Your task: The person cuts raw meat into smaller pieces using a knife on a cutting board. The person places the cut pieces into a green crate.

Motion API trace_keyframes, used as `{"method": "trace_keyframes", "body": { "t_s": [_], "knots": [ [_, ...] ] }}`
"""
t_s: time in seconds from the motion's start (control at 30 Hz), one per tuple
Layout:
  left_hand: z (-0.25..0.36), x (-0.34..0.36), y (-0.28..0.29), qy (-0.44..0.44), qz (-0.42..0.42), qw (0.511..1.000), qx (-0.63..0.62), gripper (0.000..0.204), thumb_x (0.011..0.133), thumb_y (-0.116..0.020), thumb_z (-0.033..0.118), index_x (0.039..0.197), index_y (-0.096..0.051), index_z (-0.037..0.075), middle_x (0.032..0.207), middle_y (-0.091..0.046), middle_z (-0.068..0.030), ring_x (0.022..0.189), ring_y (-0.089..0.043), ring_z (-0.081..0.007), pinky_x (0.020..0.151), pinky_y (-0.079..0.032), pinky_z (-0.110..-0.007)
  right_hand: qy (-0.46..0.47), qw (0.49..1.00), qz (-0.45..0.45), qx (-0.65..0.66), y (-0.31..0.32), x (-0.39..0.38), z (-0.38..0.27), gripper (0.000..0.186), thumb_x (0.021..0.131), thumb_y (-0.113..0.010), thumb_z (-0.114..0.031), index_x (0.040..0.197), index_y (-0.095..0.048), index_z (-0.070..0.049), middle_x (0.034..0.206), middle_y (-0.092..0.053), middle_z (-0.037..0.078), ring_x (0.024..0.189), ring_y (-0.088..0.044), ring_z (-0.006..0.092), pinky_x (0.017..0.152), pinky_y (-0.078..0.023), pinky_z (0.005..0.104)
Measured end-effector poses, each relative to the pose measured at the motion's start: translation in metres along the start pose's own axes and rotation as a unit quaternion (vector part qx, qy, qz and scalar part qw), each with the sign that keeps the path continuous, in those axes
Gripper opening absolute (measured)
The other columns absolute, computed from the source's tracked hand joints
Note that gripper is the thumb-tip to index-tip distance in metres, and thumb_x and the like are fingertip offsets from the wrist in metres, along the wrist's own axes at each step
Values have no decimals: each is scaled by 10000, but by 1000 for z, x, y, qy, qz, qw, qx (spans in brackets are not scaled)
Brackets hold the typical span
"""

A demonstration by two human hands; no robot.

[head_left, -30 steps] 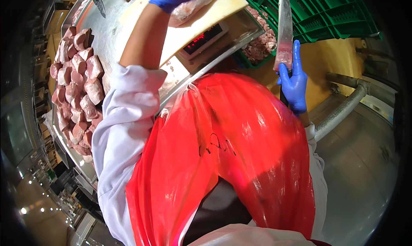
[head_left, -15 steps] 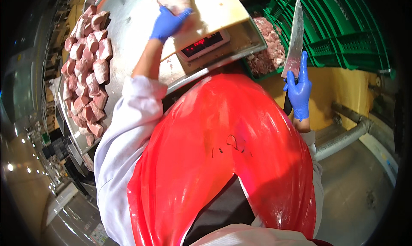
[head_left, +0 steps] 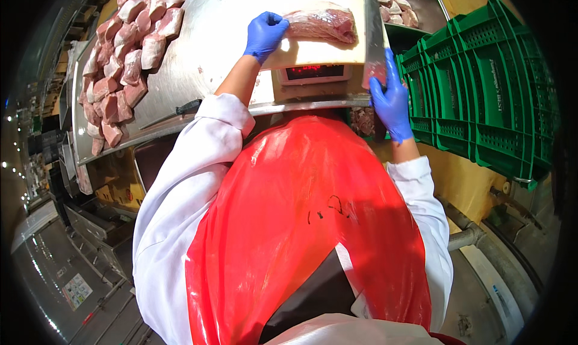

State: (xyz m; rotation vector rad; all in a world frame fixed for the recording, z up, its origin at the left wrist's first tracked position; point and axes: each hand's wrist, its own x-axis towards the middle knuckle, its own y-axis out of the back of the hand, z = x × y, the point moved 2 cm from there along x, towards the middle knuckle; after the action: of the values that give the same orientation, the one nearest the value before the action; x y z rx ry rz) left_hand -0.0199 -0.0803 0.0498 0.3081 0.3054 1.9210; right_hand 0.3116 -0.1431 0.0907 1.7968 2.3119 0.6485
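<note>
My left hand [head_left: 265,38], in a blue glove, pinches the left end of a long raw meat piece [head_left: 319,25] lying across the pale cutting board [head_left: 331,56]. My right hand [head_left: 390,98], also gloved, is closed on a large knife [head_left: 374,62], its blade pointing up along the board's right edge; the handle is mostly hidden. Under the board's near edge sits a scale with a red display [head_left: 310,74]. To the left, many thick cut meat pieces [head_left: 132,68] are heaped on the steel table [head_left: 205,62].
Another knife [head_left: 186,107] lies near the table's front edge. Green plastic crates [head_left: 475,92] stand at the right, with a tray of small meat pieces [head_left: 397,8] beyond the board and more pieces [head_left: 363,120] low beside my right hand. A metal pipe rail [head_left: 463,237] runs at lower right.
My right hand with the knife has moved left, to the board's edge. My left hand and the meat piece now show more level across the board. The view has shifted.
</note>
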Motion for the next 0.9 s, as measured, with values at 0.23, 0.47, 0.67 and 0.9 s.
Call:
{"method": "trace_keyframes", "body": {
  "t_s": [0.23,0.47,0.67,0.9],
  "knots": [
    [-6,-10,6,-12,9,1000,9,192,839,-685,182,822,-688,-10,729,-702,-104,645,-638,-142,641,-533,-306,125,983,-39,-128,-81,90,-32,739,913,-592,-226,1573,-263,-177,681,-637,252,618,-658,412,614,-512,519],
    [-4,-18,1,-50,6,999,10,140,848,-690,127,848,-677,-12,732,-698,-80,664,-639,-107,648,-530,-275,190,946,-61,-254,-130,139,-35,743,920,-568,-237,1582,-230,-263,700,-658,228,656,-663,420,636,-524,549],
    [-4,-25,1,-76,23,996,27,134,832,-693,128,821,-675,-4,705,-687,-91,640,-637,-117,635,-532,-289,186,904,-141,-359,-129,125,-41,725,914,-547,-173,1569,-264,-304,753,-681,188,674,-675,397,620,-535,521],
    [-7,-25,6,-111,54,991,43,129,788,-685,143,783,-670,15,697,-677,-142,616,-661,-247,634,-543,-350,137,841,-245,-463,-68,71,-66,828,835,-548,-44,1569,-267,-304,760,-680,162,671,-679,373,590,-540,486]
  ]
}}
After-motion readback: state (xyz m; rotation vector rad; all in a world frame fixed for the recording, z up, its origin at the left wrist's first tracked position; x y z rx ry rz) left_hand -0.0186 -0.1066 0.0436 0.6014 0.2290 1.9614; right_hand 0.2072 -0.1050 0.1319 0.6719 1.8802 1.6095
